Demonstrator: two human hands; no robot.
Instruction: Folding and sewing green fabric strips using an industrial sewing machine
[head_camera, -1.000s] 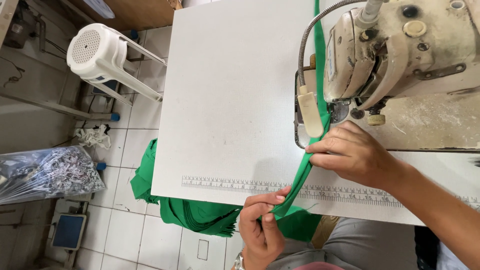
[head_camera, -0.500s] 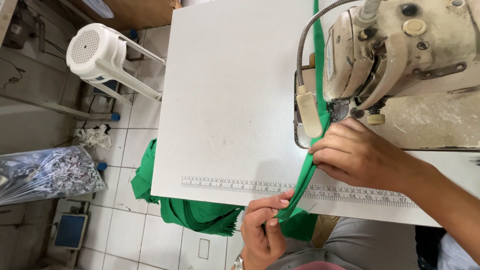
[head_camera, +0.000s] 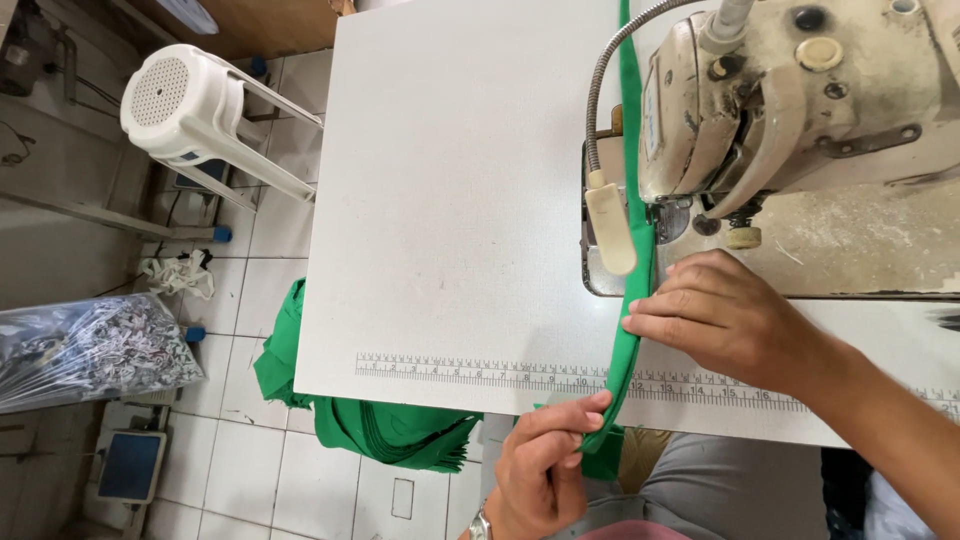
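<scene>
The green strip (head_camera: 628, 330) lies on the white bench (head_camera: 450, 200), running from the bench's near edge at 6 o'clock up under the sewing machine (head_camera: 790, 130) and out behind it toward 12 o'clock. The left hand (head_camera: 545, 470) pinches the strip's lower end at the bench edge, thumb and fingers closed together on the fabric. The right hand (head_camera: 725, 320) lies flat at 3 o'clock of the strip, fingertips pressing it to the bench just below the presser foot; this grip is not closed, only pushing down.

I judge the sewing is in the middle: one length has already passed behind the machine, and the part between the two hands is not yet fed.

A printed ruler (head_camera: 480, 370) runs along the bench front. At 7 o'clock, green cloth (head_camera: 380, 430) hangs down to the floor. At 10 o'clock stands a white stool (head_camera: 190, 110).
</scene>
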